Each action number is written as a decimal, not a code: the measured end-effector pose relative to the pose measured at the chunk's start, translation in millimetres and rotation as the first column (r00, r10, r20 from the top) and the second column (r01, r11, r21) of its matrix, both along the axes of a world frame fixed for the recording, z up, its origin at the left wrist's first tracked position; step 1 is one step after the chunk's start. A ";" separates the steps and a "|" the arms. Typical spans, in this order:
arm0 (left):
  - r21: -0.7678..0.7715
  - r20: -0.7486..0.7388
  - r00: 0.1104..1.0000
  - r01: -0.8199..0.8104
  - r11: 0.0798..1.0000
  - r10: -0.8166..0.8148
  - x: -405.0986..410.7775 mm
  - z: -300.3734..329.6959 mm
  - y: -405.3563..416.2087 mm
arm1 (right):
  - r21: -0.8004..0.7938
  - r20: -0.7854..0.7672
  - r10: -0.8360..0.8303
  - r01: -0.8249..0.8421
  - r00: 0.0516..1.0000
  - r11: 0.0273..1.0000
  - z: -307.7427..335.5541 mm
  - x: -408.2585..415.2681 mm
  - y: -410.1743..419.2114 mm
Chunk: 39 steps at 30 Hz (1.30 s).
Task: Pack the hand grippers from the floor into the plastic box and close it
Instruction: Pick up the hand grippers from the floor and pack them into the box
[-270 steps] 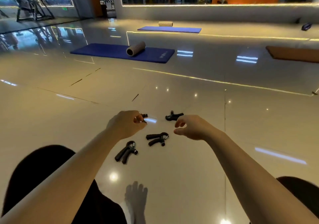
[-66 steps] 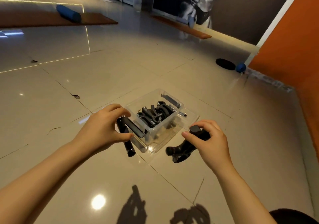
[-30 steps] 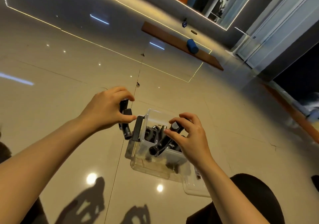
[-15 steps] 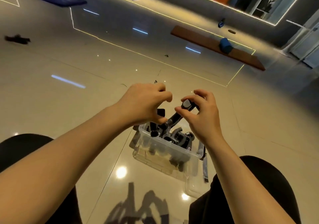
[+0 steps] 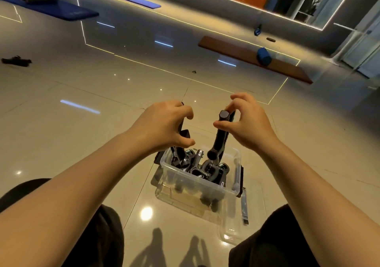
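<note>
A clear plastic box stands on the glossy floor between my knees, holding several black hand grippers. My left hand grips a black hand gripper whose lower end dips into the box's left side. My right hand pinches the top of another black hand gripper that stands upright over the box's middle. The clear lid lies on the floor at the box's right front. More black hand grippers lie on the floor far left.
Blue mats with a grey roller lie far left. A brown mat with a blue roller lies far right. My dark-clothed knees flank the box. A light strip runs across the tiled floor.
The view swung so the box sits lower and nearer. My hands have spread apart, each lowering its hand gripper into the box.
</note>
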<state>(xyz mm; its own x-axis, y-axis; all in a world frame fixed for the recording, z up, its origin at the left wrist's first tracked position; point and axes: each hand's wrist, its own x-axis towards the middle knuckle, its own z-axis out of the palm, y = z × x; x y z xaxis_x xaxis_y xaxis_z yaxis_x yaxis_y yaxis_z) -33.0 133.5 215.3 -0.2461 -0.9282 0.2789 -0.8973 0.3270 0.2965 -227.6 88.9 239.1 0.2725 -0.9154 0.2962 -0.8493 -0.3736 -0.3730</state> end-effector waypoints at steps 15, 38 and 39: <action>0.125 0.081 0.986 -0.157 0.980 0.147 25.8 -47.3 -77.8 | 0.312 -0.117 0.002 0.035 0.993 0.950 -88.4 -13.9 -126.7; 0.315 0.160 0.947 0.220 0.923 -0.280 -32.1 -169.4 -208.7 | 0.871 0.270 -0.303 -0.098 0.914 0.481 -275.7 -64.0 -198.6; 0.321 0.141 0.952 0.215 0.922 -0.271 -33.0 -173.7 -211.6 | 0.874 0.265 -0.313 -0.089 0.912 0.478 -284.4 -66.4 -200.9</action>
